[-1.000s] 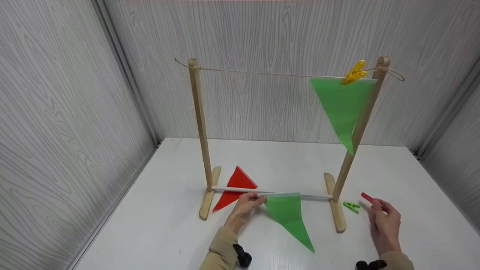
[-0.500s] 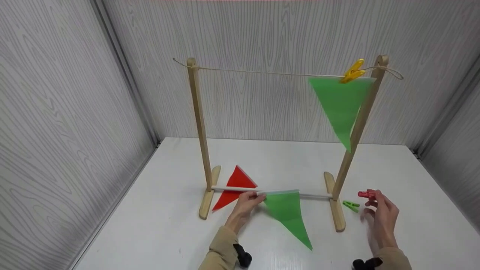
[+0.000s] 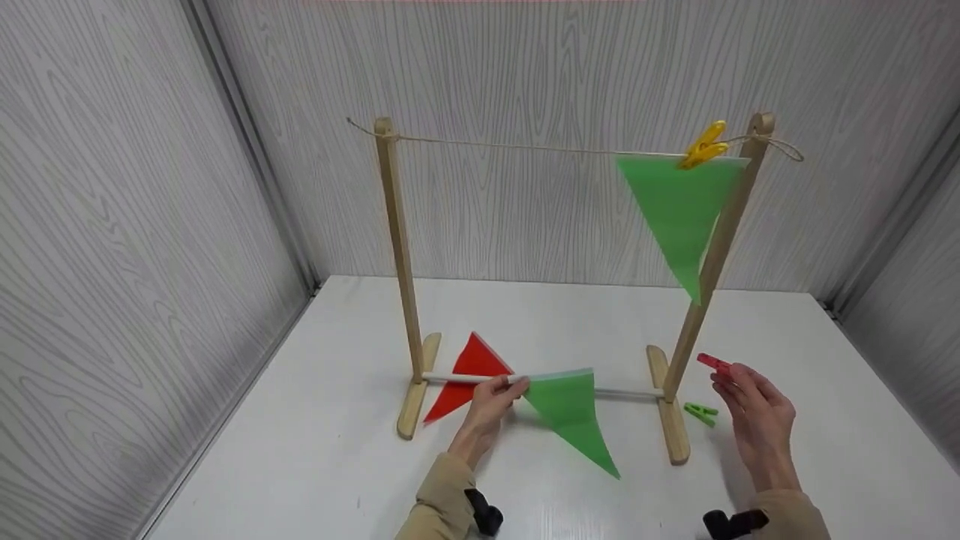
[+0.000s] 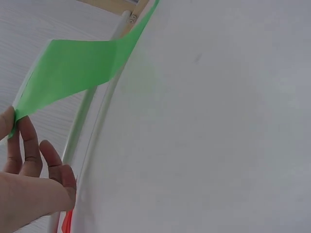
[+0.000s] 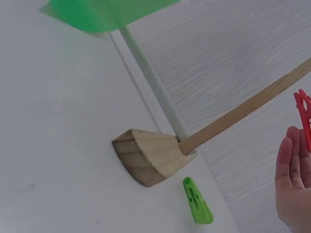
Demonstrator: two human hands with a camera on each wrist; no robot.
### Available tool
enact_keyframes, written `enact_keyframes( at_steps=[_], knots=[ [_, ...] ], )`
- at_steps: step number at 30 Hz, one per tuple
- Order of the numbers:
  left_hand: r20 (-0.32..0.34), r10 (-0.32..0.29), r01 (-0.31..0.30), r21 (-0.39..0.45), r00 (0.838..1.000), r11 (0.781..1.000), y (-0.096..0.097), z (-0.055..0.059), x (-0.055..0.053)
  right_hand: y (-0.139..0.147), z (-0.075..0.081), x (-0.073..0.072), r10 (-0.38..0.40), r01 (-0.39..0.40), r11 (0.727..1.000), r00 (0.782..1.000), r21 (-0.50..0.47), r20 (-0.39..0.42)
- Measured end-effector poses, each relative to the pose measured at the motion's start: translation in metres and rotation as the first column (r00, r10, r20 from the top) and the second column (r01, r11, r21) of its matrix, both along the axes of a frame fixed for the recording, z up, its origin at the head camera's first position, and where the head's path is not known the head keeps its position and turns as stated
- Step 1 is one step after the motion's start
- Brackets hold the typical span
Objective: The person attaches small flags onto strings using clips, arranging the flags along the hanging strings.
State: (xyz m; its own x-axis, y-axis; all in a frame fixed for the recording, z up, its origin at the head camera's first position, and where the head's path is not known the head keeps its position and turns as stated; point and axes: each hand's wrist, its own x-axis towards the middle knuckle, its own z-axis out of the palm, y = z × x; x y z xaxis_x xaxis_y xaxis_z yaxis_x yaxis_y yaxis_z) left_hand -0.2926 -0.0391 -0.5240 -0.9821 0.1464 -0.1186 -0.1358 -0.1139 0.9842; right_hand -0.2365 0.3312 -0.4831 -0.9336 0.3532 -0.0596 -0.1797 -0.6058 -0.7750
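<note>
My left hand pinches the upper left corner of a green triangular pennant, whose white-edged top is raised and whose tip hangs down to the right. In the left wrist view the same pennant stretches away from thumb and fingers. My right hand holds a red clothespin between thumb and fingers, above the table right of the stand. Close below it lies a green clothespin on the table. A second green pennant hangs from the string, clipped by a yellow clothespin.
A wooden stand has a left post, a right post and a white crossbar low between their feet. The red pennant lies on the table under the crossbar's left part. Grey wood-grain walls enclose the table.
My left hand has lifted the green pennant slightly, its right end rising most. My right hand has moved up and left with the red clothespin, which has turned in the fingers.
</note>
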Motion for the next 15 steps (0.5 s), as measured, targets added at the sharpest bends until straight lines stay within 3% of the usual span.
enact_keyframes(
  at_steps=[8,15],
  knots=[
    [-0.073,0.015,-0.010,0.081,0.997,0.997,-0.001,0.016,-0.001,-0.008,0.012,0.004,0.149,-0.161,0.985,0.975,-0.063,-0.162],
    [-0.150,0.075,-0.058,0.112,0.986,0.992,-0.003,0.035,-0.001,-0.017,0.023,0.007,0.177,-0.193,0.979,0.962,-0.063,-0.206]
  ],
)
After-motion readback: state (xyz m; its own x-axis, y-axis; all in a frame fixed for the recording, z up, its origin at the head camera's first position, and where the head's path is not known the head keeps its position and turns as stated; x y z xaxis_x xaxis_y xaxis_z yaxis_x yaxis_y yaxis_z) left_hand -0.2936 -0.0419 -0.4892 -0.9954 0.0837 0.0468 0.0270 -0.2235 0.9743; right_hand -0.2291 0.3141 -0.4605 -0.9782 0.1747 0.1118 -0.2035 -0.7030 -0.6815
